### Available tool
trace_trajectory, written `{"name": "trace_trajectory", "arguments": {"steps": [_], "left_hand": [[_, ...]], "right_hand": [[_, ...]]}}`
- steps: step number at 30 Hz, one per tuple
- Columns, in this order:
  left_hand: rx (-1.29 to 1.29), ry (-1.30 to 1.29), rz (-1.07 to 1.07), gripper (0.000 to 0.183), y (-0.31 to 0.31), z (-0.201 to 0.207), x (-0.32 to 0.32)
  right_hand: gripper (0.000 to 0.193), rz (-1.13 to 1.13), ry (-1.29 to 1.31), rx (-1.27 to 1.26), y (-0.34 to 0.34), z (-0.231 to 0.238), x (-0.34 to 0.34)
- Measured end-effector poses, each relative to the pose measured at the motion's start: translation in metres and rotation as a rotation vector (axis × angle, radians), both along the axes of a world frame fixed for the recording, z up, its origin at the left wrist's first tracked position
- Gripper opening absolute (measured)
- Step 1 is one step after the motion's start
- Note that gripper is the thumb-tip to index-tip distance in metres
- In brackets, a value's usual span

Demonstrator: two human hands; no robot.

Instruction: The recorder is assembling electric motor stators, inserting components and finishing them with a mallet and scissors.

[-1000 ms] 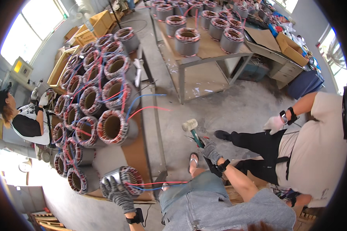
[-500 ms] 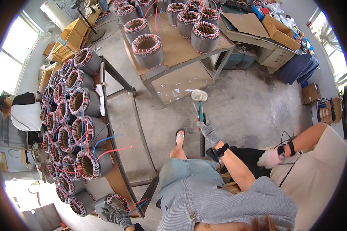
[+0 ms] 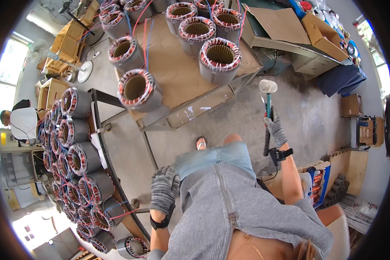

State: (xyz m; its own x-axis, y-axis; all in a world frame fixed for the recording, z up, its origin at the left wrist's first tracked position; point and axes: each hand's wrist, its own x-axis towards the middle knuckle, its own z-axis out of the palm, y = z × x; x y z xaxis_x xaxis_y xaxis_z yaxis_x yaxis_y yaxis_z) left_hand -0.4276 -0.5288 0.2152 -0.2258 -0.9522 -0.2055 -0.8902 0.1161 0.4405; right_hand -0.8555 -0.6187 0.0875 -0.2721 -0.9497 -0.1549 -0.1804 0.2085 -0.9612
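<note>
My right hand (image 3: 276, 130), in a grey knit glove, is closed around the handle of a mallet (image 3: 268, 87) with a whitish head and a teal shaft. A thin pointed metal piece and a bit of red show beside the shaft; I cannot make out what they belong to. My left hand (image 3: 164, 187), gloved too, hangs empty with its fingers stretched, between my body and the left rack. Closest to it are motor stators (image 3: 95, 186) with laced windings and red and blue leads, lying in stacked rows. A single stator (image 3: 133, 248) sits below, beside my left forearm.
Ahead stands a cardboard-covered table (image 3: 171, 65) bearing several upright stators (image 3: 139, 90). Its near corner and the dark rack frame (image 3: 117, 160) border the concrete floor (image 3: 299, 112). A desk (image 3: 310, 63) with an open carton (image 3: 323, 38) is at the back right. One person (image 3: 21, 123) sits far left.
My left hand has come off the lower stator and moved up toward my body. My right hand has carried the mallet up and right. The view has turned and come nearer the table.
</note>
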Motion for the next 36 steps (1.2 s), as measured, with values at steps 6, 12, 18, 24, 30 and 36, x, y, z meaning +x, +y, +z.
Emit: {"name": "trace_trajectory", "arguments": {"steps": [6, 12, 18, 24, 30, 36], "left_hand": [[0.007, -0.125, 0.006, 0.036, -0.11, 0.013, -0.071], [0.109, 0.505, 0.11, 0.046, -0.183, 0.026, -0.188], [0.13, 1.378, 0.452, 0.072, -0.257, 0.034, -0.311], [0.011, 1.838, 0.873, 0.051, -0.268, 0.053, -0.294], [0.006, 1.935, 1.085, 0.036, -0.247, 0.037, -0.223], [0.208, 1.918, 1.086, 0.028, -0.263, 0.017, -0.173]], "right_hand": [[0.04, 0.135, 0.527, -0.154, -0.098, 0.043, -0.099], [0.043, 0.45, 0.605, -0.352, -0.198, 0.122, -0.137], [0.05, 0.941, -0.139, 0.0, -0.246, 0.175, -0.06], [0.045, 1.102, -0.168, -0.525, -0.247, 0.164, 0.043], [0.045, 1.474, 0.077, -0.308, -0.243, 0.162, 0.099], [0.039, 1.27, 0.226, -0.299, -0.252, 0.159, 0.123]]}}
